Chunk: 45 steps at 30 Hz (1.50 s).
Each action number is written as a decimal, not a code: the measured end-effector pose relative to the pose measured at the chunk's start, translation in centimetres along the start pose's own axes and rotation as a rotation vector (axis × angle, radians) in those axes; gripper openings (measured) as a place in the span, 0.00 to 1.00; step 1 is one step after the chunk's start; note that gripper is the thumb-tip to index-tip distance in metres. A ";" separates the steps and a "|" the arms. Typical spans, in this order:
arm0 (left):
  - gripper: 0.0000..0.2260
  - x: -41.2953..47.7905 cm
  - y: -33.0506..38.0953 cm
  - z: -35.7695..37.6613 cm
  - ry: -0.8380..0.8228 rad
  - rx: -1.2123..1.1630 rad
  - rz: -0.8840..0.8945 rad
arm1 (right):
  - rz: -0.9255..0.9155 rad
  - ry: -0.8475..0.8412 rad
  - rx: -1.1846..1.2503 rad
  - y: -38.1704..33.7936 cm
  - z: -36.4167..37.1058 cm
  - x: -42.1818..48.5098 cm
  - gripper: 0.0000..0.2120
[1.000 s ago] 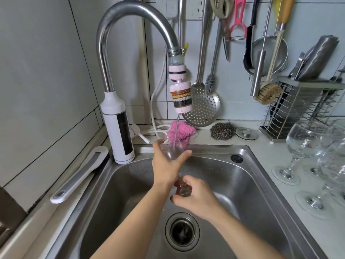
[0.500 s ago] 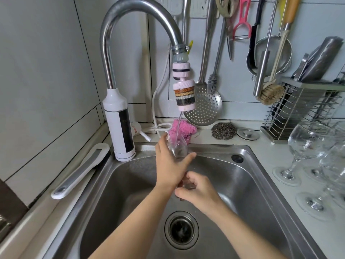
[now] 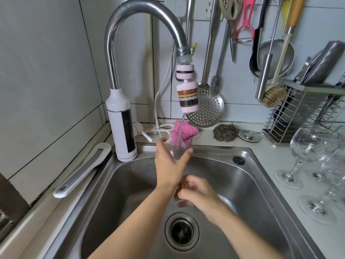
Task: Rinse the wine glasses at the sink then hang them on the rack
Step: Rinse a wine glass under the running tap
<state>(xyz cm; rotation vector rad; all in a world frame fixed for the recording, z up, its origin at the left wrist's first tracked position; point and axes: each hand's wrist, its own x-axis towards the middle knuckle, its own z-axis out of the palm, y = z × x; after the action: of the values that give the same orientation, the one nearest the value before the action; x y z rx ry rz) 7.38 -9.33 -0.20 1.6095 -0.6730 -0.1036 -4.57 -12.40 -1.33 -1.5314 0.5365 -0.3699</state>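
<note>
**Two hands on one wine glass (image 3: 176, 149) under the running tap (image 3: 130, 19)**

Your left hand (image 3: 169, 165) gripped the bowl of the wine glass, thumb on one side and fingers on the other. It held the bowl mouth up over the back of the sink (image 3: 261, 184). A thin stream of water (image 3: 181, 126) ran from the pink filter (image 3: 187, 98) on the tap's spout down into the bowl.

Your right hand (image 3: 197, 195) sat lower and nearer to you. Its fingers were curled round the bottom of the glass; blur hid whether they held stem or foot. Both forearms reached in from the near edge. The drain (image 3: 182, 230) lay below the hands, closer to you.

Several other glasses (image 3: 306, 146) stood upright on the counter right of the sink, bunched close together. They overlapped too much to count.

Behind them a wire basket (image 3: 302, 113) stood against the wall with metal utensils in it. A slotted spoon (image 3: 207, 111) and a brush (image 3: 273, 96) hung on the tiles behind the tap.

A pink cloth (image 3: 189, 131) and a scouring pad (image 3: 225, 132) lay on the ledge behind the sink, a metal plug (image 3: 249, 135) just beside the pad. A white-handled tool (image 3: 80, 171) lay on the counter to the left.
</note>
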 end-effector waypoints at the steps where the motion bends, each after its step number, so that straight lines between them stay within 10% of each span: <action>1: 0.26 -0.1 0.0 0.1 0.011 0.003 -0.019 | 0.018 0.015 -0.038 0.1 0.1 0.0 0.08; 4: 0.11 0.2 0.1 0.2 0.091 -0.126 -0.188 | 0.055 0.045 -0.082 0.0 0.1 0.1 0.08; 7: 0.19 0.5 0.1 -0.1 0.032 -0.319 -0.326 | 0.072 0.027 -0.009 -0.5 -0.2 -0.1 0.07; 12: 0.33 0.1 0.0 0.0 -0.074 -0.020 0.006 | 0.042 0.063 0.118 -0.4 -0.5 0.0 0.05; 18: 0.22 0.2 -0.2 0.2 0.018 0.023 -0.077 | 0.001 0.080 -0.071 0.3 0.4 0.2 0.09; 24: 0.41 0.1 0.2 -0.3 -0.134 -0.074 0.063 | 0.061 -0.026 0.317 -0.5 -0.8 0.2 0.11; 31: 0.15 0.1 0.1 0.0 0.030 0.003 -0.003 | 0.080 -0.027 0.077 0.3 0.0 0.1 0.10; 38: 0.34 0.1 -0.4 -0.2 -0.126 0.173 0.399 | 0.034 0.037 0.080 -0.2 -0.7 0.0 0.08; 45: 0.09 0.9 -0.1 -0.6 0.085 -0.234 -0.286 | 0.030 0.000 -0.121 0.1 -0.2 -0.1 0.10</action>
<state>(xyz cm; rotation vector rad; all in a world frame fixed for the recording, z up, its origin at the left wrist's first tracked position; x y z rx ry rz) 8.46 -9.27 0.07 1.4657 -0.3477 -0.3109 -4.76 -12.55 -1.44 -1.6379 0.5901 -0.3196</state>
